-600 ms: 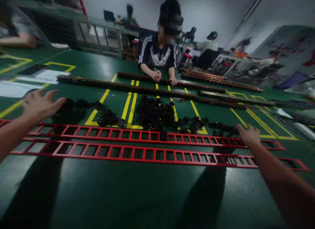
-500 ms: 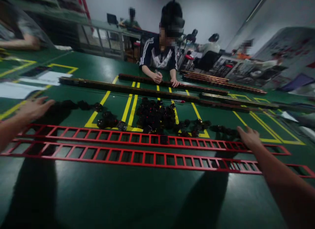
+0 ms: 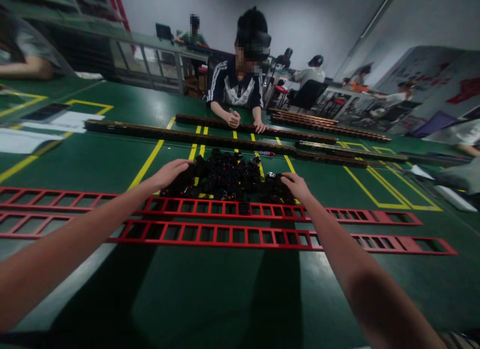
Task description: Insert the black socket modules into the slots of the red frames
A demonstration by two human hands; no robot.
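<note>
A heap of small black parts (image 3: 228, 175) lies on the green table; their exact kind is too dark to make out. My left hand (image 3: 172, 173) is at the heap's left side, fingers stretched out against the parts. At the right side, my right hand (image 3: 297, 186) rests against more of the black parts, with its fingers extended and partly hidden. Neither hand grips anything visible. Just in front of the heap run two long red ladder-like frames (image 3: 190, 207), and a single black part (image 3: 243, 208) sits on the farther one. Both my forearms pass over the frames.
Long dark bars (image 3: 150, 132) lie across the table behind the heap, with a red-and-white marker (image 3: 266, 153) beside them. Opposite, a person (image 3: 236, 89) holds a pen over another bar. Papers (image 3: 71, 121) lie at left, copper-coloured bars (image 3: 318, 121) at back right.
Both my hands have moved inward from far left and far right. The outlying black parts are now gathered into a tighter heap between them. The view has shifted slightly.
</note>
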